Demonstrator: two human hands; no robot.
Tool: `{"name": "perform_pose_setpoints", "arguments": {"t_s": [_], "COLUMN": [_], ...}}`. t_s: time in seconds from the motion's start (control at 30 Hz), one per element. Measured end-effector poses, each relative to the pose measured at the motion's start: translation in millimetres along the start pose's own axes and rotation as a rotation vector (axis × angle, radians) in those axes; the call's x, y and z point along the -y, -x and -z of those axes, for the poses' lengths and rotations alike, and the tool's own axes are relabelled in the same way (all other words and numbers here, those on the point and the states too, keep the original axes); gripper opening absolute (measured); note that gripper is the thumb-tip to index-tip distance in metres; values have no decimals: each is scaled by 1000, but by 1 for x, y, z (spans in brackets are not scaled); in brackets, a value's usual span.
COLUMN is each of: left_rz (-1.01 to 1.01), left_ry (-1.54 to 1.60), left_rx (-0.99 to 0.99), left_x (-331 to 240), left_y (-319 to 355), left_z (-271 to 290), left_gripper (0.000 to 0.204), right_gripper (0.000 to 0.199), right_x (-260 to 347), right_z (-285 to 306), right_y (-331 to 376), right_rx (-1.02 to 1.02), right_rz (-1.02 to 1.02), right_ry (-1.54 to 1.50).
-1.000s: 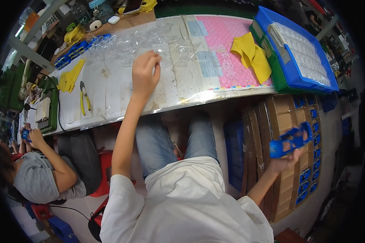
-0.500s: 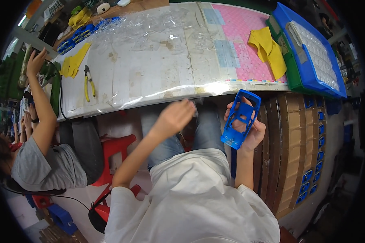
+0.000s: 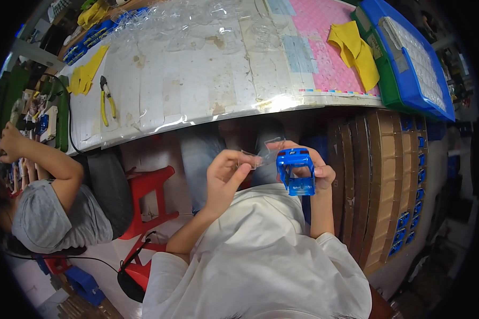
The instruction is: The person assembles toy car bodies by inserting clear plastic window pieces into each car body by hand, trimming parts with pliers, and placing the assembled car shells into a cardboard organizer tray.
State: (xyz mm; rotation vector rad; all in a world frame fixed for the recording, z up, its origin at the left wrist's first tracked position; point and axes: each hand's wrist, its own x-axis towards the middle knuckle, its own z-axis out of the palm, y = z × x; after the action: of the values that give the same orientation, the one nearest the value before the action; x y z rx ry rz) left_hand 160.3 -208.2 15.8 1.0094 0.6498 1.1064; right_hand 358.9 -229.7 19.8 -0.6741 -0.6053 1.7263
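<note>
Workbench (image 3: 197, 80), covered in clear film, spans the upper part of the head view. Blue tray (image 3: 415, 58) sits at its right end on a green base, with a yellow cloth (image 3: 356, 48) on the pink mat just beside it. Stacked cardboard boxes (image 3: 367, 191) stand below the bench edge on the right. A co-worker in a grey shirt (image 3: 42, 223) sits at the left, next to a red stool (image 3: 149, 196). Yellow-handled pliers (image 3: 107, 98) lie on the left part of the bench.

Right hand (image 3: 316, 173) grasps a blue plastic vehicle shell (image 3: 295, 171), held in front of the torso below the bench edge. Left hand (image 3: 223, 178) pinches a small clear plastic piece (image 3: 253, 158) between thumb and fingertips, just beside the shell; whether the two parts touch cannot be determined.
</note>
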Motion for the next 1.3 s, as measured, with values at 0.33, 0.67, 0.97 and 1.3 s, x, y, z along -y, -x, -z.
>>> {"name": "perform_pose_setpoints", "arguments": {"t_s": [0.33,0.67,0.97,1.3], "left_rz": [100,-415,-227,-930], "left_ry": [-113,-955,-1022,-1447], "left_rx": [-133,462,654,33], "left_x": [18,-50,-33,-30], "left_y": [-22,-36,-30,-55], "left_z": [28,-10,-6,7], "left_gripper": [18,48,41,12], "right_gripper": [80,69,61,75], "right_x": [2,11,10,15], "right_z": [16,0,5,0], "right_y": [11,5,11,8], "right_rx": [32,312,340,-145], "right_rz": [71,89,-34,195], "right_ry": [-202,513,562,91]}}
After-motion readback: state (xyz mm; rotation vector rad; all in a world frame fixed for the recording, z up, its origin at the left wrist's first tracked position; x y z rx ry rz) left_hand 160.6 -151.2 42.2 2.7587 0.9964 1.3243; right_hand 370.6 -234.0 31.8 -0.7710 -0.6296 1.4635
